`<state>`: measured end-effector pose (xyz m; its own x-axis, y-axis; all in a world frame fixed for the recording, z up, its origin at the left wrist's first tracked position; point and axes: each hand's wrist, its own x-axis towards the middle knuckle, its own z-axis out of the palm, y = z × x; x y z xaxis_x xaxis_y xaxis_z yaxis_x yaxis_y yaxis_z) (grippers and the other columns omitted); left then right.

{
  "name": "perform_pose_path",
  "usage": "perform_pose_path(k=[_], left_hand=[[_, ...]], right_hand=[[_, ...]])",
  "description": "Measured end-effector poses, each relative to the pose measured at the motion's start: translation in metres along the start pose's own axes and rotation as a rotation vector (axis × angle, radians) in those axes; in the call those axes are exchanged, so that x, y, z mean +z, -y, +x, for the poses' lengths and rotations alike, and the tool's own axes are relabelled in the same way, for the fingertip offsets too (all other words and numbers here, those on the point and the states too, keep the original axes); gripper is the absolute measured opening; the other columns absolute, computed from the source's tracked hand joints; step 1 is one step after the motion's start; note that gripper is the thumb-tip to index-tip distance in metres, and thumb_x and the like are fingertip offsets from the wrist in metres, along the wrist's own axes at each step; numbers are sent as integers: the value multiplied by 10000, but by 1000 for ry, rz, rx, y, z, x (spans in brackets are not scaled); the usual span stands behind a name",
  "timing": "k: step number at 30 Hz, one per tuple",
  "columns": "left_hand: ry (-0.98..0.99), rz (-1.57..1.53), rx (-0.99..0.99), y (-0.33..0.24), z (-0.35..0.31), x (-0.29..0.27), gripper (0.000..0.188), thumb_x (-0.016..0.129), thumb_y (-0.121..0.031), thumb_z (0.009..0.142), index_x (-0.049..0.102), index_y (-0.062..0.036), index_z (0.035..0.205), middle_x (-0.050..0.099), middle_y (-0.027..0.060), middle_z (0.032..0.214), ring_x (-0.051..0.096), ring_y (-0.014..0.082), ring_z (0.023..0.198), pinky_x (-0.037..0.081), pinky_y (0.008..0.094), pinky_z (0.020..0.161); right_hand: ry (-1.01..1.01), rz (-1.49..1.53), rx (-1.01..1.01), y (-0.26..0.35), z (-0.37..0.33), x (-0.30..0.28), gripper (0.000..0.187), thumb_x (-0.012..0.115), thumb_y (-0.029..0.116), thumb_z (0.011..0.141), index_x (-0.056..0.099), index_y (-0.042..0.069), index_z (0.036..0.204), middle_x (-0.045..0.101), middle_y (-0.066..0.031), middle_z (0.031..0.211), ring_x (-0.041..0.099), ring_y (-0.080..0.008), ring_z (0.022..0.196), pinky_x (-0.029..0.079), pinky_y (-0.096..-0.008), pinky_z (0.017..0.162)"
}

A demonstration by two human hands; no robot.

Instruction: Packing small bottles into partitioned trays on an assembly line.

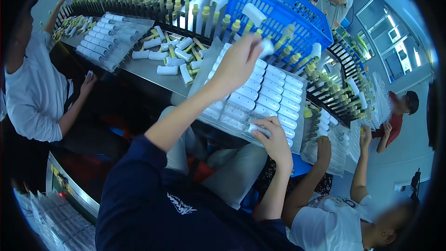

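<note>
My left hand (238,62) is raised over the far side of a clear plastic tray (297,95), its fingers pinched on a white plastic casing (266,48) that is blurred. Lower down, my right hand (275,140) hovers at the tray's near edge, closed around another white casing (259,130). Rows of rounded white casings (268,92) fill much of the tray. Its near-left pockets (237,114) look clear, and I cannot tell what lies in them. Just beyond the tray stands a dark rack with yellow-green tipped pegs (236,25), one carrying a white casing (254,15).
Loose white casings with yellow-green parts (172,56) lie left of the tray. A second filled tray (109,39) sits farther left. Behind the rack is a blue crate (278,7). Co-workers sit close on my left (39,88) and right (325,223). Stacked clear trays (60,218) stand lower left.
</note>
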<state>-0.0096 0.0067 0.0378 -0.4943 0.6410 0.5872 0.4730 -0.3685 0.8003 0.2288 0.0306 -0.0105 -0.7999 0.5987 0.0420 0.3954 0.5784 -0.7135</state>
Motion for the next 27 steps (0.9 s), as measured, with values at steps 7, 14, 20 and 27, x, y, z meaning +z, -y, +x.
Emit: perform_pose_path(k=[7, 14, 20, 27], left_hand=[[-112, 482, 49, 75, 143, 33, 321, 553, -214, 921, 647, 92, 887, 640, 317, 914, 598, 469, 941, 468, 517, 835], [151, 679, -114, 72, 181, 4, 275, 592, -209, 831, 715, 4, 954, 690, 256, 962, 673, 408, 924, 534, 495, 822], [415, 1204, -63, 69, 201, -22, 297, 632, -108, 748, 730, -61, 1024, 701, 196, 1049, 685, 352, 983, 553, 438, 843], [73, 1293, -120, 107, 177, -43, 491, 718, -162, 740, 614, -49, 1206, 688, 140, 1073, 666, 331, 1030, 527, 455, 860]], right_hand=[[-8, 59, 13, 10, 2, 8, 290, 738, 65, 802, 670, 45, 1084, 527, -110, 1048, 577, -257, 995, 547, -335, 775], [-44, 42, -2, -3, -2, 8, 302, 746, 60, 793, 675, 64, 1086, 525, -90, 1031, 595, -240, 964, 507, -334, 791], [-57, 34, 15, 8, -2, 9, 313, 750, 57, 787, 667, 58, 1089, 524, -89, 1018, 591, -232, 951, 497, -327, 792], [-78, -50, 15, 14, -3, 5, 298, 742, 82, 797, 664, 61, 1083, 520, -88, 1011, 564, -235, 935, 477, -321, 754]])
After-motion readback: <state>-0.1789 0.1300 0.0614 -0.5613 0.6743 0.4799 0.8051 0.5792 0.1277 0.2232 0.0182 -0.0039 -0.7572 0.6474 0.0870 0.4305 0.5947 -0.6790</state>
